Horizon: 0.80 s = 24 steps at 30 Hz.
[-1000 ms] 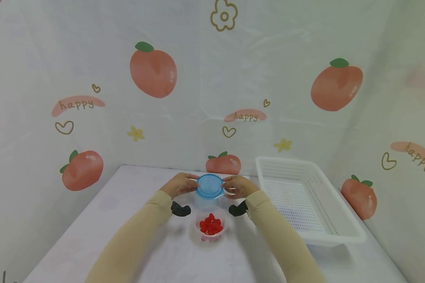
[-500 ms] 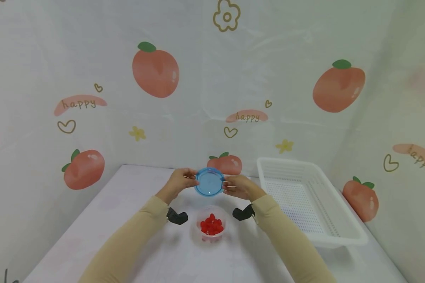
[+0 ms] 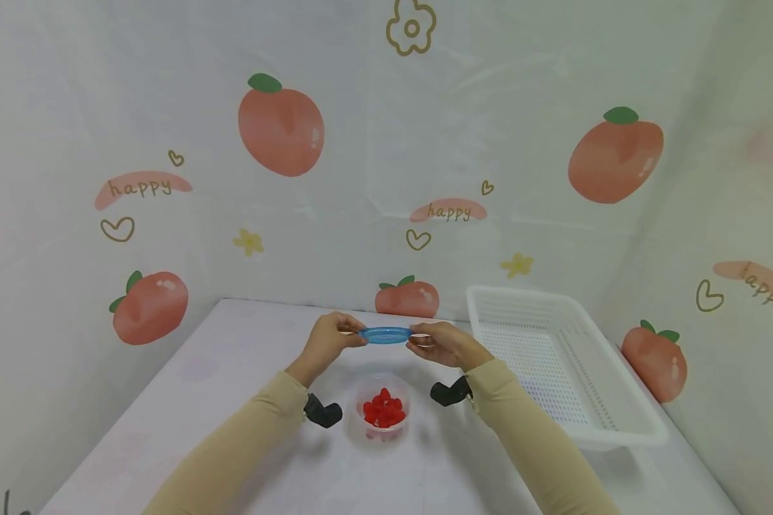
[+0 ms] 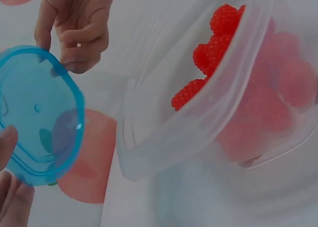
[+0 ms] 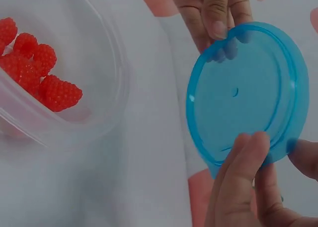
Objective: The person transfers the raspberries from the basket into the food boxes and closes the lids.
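A round blue see-through plastic lid point(image 3: 385, 335) is held level above the table, seen nearly edge-on in the head view. My left hand point(image 3: 330, 341) pinches its left edge between thumb and fingers. At the opposite edge my right hand point(image 3: 446, 343) pinches the rim, its fingers spread along the side in the right wrist view. Closer to me, below the lid, a clear plastic bowl point(image 3: 364, 392) stands on the table with several red raspberries point(image 3: 383, 409) in it. The bowl is uncovered, and both wrist views show the raspberries heaped inside.
A white perforated plastic basket point(image 3: 625, 429) stands to the right of the right arm. Behind the white table point(image 3: 232, 343) hangs a white cloth point(image 3: 361, 143) printed with fruit and hearts. Black wrist cameras point(image 3: 323, 410) hang under both wrists, beside the bowl.
Both hands have lifted the lid a little and turned it: first its flat face showed, then it tipped up toward the camera, and now it lies nearly edge-on. The bowl has stayed in place.
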Available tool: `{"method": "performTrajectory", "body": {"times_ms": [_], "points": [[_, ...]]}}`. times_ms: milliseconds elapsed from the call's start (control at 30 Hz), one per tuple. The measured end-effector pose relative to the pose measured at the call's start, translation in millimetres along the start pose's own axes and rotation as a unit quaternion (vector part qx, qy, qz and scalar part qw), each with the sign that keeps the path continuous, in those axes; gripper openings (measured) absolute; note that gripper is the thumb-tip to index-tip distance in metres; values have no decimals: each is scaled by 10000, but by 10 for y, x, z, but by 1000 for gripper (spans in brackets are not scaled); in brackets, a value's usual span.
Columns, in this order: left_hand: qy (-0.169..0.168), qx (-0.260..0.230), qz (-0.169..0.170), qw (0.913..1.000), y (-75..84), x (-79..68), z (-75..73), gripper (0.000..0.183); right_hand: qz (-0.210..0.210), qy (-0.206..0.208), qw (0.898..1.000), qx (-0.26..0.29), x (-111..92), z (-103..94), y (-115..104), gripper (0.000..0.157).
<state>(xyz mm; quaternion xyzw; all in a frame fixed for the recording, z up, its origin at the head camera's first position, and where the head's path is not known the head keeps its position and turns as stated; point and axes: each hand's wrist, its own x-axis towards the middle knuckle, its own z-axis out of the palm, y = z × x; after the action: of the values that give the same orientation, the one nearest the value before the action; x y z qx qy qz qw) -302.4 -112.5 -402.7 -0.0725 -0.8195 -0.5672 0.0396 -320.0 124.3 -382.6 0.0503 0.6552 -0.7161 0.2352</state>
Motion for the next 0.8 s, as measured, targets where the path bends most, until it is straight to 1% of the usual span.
{"method": "performTrajectory", "body": {"times_ms": [133, 267, 367, 567, 700, 800], "points": [[-9, 54, 6, 10000, -19, -13, 11, 13, -154, -251, 9995, 119, -29, -16, -2, 29], [-51, 26, -19, 10000, -40, -18, 12, 15, -184, -352, 9992, 9, -36, -21, 6, 34], [-62, -39, -111, 9999, -44, -23, 5, 18, -166, -296, 9994, -90, -23, -20, 14, 35], [-14, -344, -457, 9984, -72, -15, -15, 21, -190, -135, 9996, -175, 1, -23, 24, 43], [-85, -511, -543, 9972, -99, -7, -41, 25, -185, -136, 9995, -216, 2, -14, 20, 49], [-144, -498, -552, 9971, -100, -13, -64, 26, -173, -145, 9995, -230, -10, 4, 13, 52]]}}
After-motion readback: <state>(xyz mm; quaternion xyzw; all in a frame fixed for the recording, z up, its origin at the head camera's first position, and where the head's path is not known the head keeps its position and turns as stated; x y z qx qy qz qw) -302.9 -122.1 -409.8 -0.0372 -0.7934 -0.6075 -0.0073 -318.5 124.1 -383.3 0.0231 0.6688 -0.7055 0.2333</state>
